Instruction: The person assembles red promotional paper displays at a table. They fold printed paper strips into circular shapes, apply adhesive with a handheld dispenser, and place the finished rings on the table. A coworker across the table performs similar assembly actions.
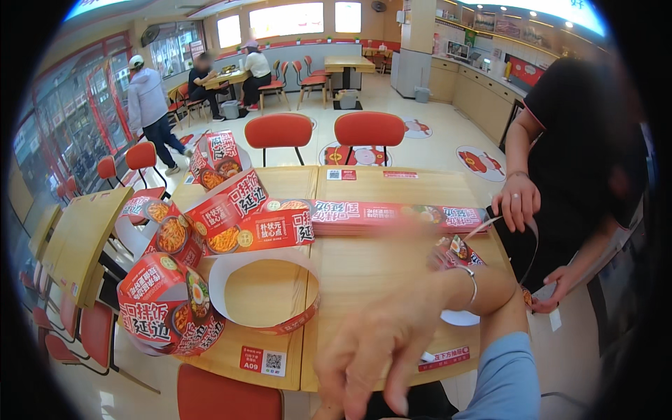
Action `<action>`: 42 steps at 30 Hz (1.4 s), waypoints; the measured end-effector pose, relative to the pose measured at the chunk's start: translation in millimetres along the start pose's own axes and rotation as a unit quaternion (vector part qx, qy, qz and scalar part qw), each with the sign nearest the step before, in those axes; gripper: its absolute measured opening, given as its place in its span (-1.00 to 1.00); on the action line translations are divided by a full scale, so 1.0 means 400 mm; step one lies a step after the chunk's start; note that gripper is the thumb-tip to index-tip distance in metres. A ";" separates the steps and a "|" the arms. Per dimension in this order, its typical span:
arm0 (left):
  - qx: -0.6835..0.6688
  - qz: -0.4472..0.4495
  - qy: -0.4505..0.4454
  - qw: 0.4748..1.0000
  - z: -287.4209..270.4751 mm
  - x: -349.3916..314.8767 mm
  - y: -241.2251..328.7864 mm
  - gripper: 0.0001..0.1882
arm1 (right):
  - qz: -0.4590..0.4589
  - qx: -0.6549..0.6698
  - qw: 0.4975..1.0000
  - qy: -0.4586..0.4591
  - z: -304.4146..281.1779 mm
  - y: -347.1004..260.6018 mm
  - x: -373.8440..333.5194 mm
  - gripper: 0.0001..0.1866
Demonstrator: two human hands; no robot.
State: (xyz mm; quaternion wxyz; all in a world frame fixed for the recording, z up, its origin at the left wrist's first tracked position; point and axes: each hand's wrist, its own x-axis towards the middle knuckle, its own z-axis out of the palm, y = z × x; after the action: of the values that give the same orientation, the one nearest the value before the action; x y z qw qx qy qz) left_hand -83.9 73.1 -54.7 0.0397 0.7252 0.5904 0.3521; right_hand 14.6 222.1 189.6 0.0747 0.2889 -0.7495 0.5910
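While an oval card loop [290, 325] rests on the woodgrain table [343, 276], the right hand [374, 339] hangs loosely spread.

Bare tabletop [339, 269] mid-table, paper loops [155, 301] crowding the left, strip stack [378, 213] beyond

Flat stack of printed strips [399, 215]: 1. Looped printed bands [171, 234], left: overlapping, total unclear. Red chairs [278, 131], far side of table [343, 273]: 2; near side: 1. Co-worker's hands [518, 199], right: 2. Seated people [257, 68], far: 2. Walking person [150, 98], left: 1. Lit far-wall panels [287, 21]: 3.
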 end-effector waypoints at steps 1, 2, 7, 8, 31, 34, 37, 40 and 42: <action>-0.004 0.008 0.011 1.000 0.002 0.003 -0.001 -0.82 | 0.007 0.019 1.000 0.012 0.020 -0.003 0.001 -0.68; -0.006 0.015 0.018 1.000 0.005 0.010 -0.002 -0.82 | 0.015 0.039 0.999 0.023 0.037 -0.006 0.002 -0.60; -0.016 0.044 0.046 0.998 0.011 0.017 0.001 -0.83 | 0.030 0.097 0.992 0.076 0.094 -0.027 0.001 -0.59; -0.017 0.047 0.051 0.997 0.012 0.020 0.000 -0.83 | 0.001 0.060 0.996 0.062 0.090 -0.019 -0.002 -0.67; -0.043 0.070 0.078 0.993 0.067 -0.011 -0.029 -0.81 | 0.611 -0.219 0.576 0.496 -0.469 0.261 -0.774 -0.43; -0.042 0.050 0.067 0.996 0.061 -0.017 -0.023 -0.81 | 0.534 -0.382 0.542 0.525 -0.475 0.303 -0.800 -0.51; -0.064 0.039 0.057 0.996 0.053 -0.014 -0.013 -0.80 | 0.499 -0.592 0.427 0.466 -0.490 0.293 -0.824 -0.56; -0.031 0.017 0.052 0.998 0.014 0.015 0.016 -0.87 | 0.466 -0.576 0.444 0.504 -0.474 0.172 -0.696 -0.65; -0.080 0.013 0.046 0.996 0.020 0.009 0.019 -0.88 | 0.401 -0.590 0.470 0.519 -0.427 0.059 -0.579 -0.71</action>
State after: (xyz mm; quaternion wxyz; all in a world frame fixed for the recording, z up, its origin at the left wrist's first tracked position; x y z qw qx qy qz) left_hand -72.9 77.0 -55.4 0.0652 0.7106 0.5518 0.4316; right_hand 153.4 463.7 114.2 0.3576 -0.5159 -0.7783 0.0160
